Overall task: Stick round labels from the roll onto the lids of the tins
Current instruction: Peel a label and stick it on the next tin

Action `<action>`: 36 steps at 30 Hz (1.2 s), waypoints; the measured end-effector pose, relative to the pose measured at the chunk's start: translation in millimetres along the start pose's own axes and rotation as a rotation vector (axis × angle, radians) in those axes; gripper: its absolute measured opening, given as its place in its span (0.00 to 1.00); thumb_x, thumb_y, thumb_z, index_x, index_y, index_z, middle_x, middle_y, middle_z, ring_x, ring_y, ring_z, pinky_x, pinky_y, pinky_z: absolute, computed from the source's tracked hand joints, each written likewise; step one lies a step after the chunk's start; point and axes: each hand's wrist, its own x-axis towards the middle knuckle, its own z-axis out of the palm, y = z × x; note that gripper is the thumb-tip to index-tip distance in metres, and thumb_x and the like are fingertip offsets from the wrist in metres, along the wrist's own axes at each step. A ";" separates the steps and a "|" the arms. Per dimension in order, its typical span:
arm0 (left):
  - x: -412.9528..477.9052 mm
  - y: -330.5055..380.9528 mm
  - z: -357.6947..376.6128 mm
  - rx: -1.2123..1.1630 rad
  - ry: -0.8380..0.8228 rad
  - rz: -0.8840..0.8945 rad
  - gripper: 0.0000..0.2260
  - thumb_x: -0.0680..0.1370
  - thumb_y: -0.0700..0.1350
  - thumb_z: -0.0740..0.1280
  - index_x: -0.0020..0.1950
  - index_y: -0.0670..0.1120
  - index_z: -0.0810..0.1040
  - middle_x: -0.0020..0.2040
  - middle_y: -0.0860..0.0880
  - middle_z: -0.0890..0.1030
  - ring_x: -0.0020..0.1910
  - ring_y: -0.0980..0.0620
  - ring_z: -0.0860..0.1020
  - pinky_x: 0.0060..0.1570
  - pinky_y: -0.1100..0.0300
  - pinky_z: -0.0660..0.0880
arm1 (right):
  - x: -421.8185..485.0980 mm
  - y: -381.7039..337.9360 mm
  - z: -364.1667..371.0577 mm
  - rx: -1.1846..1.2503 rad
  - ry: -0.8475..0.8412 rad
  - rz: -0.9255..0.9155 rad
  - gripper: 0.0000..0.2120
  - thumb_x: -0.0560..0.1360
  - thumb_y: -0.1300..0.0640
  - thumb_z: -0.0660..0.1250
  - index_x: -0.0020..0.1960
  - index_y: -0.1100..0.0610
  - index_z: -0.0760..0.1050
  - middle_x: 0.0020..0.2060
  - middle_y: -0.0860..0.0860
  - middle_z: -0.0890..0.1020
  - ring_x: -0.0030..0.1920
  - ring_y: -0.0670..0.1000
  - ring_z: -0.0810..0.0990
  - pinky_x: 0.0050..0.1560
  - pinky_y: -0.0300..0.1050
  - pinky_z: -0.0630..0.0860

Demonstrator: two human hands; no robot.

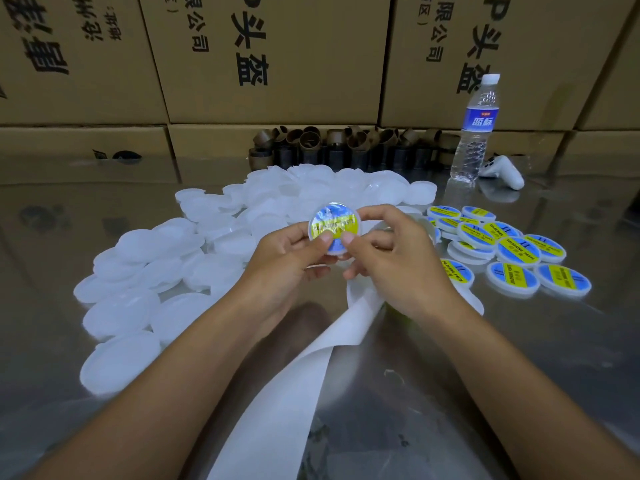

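White lids (138, 247) crowd nine to twelve o'clock, labelled tins (517, 250) block three; bare surface (536, 358) lies open at five o'clock.

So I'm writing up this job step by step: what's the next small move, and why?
Probably slide both thumbs outward to press the label flat: it already sits on the tin that the left hand and right hand hold, thumbs at its lower edge.
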 end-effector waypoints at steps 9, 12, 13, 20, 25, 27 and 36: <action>2.2 0.2 2.0 -0.086 0.037 -0.057 0.11 0.78 0.50 0.63 0.54 0.48 0.80 0.46 0.49 0.84 0.48 0.52 0.83 0.46 0.61 0.80 | 6.2 -16.7 -23.9 0.354 0.396 -0.182 0.09 0.79 0.60 0.62 0.55 0.49 0.76 0.29 0.46 0.80 0.26 0.43 0.72 0.29 0.34 0.71; 0.8 -3.1 2.1 -0.051 0.008 -0.063 0.13 0.73 0.51 0.66 0.55 0.48 0.80 0.49 0.50 0.84 0.51 0.52 0.83 0.46 0.63 0.79 | 13.3 -12.2 -38.4 0.434 0.572 -0.101 0.12 0.81 0.57 0.60 0.62 0.51 0.75 0.34 0.46 0.78 0.30 0.43 0.72 0.32 0.36 0.71; 0.4 -4.5 2.2 -0.037 0.001 -0.072 0.15 0.71 0.52 0.67 0.56 0.48 0.80 0.50 0.50 0.84 0.51 0.53 0.83 0.47 0.64 0.79 | 15.5 -9.8 -43.2 0.460 0.637 -0.069 0.12 0.81 0.57 0.59 0.62 0.50 0.75 0.35 0.46 0.77 0.30 0.43 0.72 0.32 0.36 0.71; -2.2 -9.6 7.4 -0.062 -0.071 -0.129 0.19 0.71 0.48 0.69 0.60 0.45 0.76 0.53 0.46 0.84 0.55 0.48 0.82 0.57 0.57 0.77 | 31.0 18.4 -71.5 0.432 1.016 0.190 0.11 0.81 0.57 0.57 0.58 0.48 0.75 0.45 0.52 0.78 0.36 0.47 0.73 0.33 0.39 0.69; -2.5 -9.3 8.9 -0.078 -0.084 -0.157 0.15 0.76 0.44 0.67 0.62 0.46 0.75 0.54 0.47 0.84 0.54 0.50 0.82 0.58 0.57 0.77 | 35.5 40.2 -68.8 0.162 0.844 0.365 0.15 0.79 0.60 0.58 0.62 0.56 0.77 0.47 0.52 0.76 0.45 0.53 0.72 0.45 0.44 0.69; -3.5 -9.4 9.3 -0.077 -0.083 -0.165 0.15 0.76 0.44 0.67 0.63 0.45 0.75 0.55 0.47 0.84 0.54 0.50 0.82 0.57 0.58 0.77 | 33.7 42.2 -69.3 -0.012 0.831 0.391 0.15 0.80 0.59 0.58 0.65 0.57 0.75 0.52 0.54 0.79 0.52 0.54 0.75 0.47 0.41 0.67; -4.5 -6.2 7.4 -0.082 -0.054 -0.169 0.12 0.78 0.41 0.64 0.61 0.44 0.75 0.57 0.42 0.82 0.54 0.48 0.82 0.55 0.57 0.79 | 29.0 44.6 -68.1 -0.345 0.766 0.428 0.14 0.75 0.59 0.68 0.60 0.58 0.78 0.56 0.56 0.81 0.55 0.57 0.78 0.51 0.42 0.69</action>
